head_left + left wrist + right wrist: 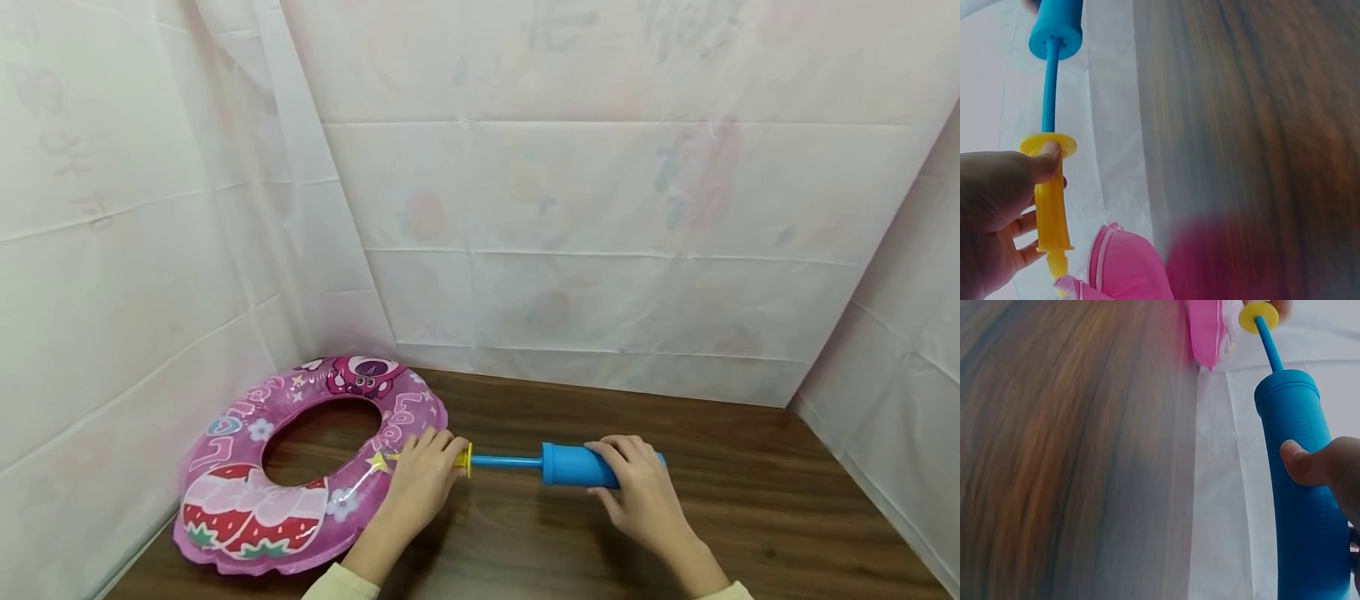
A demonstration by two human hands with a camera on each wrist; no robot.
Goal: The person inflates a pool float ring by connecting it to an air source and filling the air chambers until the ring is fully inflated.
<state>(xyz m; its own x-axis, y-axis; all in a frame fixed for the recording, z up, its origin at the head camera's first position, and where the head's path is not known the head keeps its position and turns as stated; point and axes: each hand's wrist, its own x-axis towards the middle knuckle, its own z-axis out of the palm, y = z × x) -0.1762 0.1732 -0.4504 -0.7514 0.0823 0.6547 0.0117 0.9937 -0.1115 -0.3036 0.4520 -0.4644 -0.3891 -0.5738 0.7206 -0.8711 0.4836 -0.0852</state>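
A hand air pump (pixel 573 465) with a blue barrel, a thin blue rod and a yellow handle (pixel 1052 206) is held level between both hands. My left hand (pixel 425 475) grips the yellow handle, its thumb near the round flange. Around the blue barrel (pixel 1304 487) curl the fingers of my right hand (pixel 641 492). Part of the rod shows between barrel and flange. At the left lies a pink inflatable swim ring (pixel 345 521), rounded with air, printed with strawberries and a bear. The yellow nozzle tip meets the ring's near right side; the valve itself is hard to make out.
Beneath everything is a dark brown wooden tabletop (pixel 750 475). Pale printed cloth sheets (pixel 600 208) hang behind it and along both sides. The swim ring's left side lies close to the left sheet.
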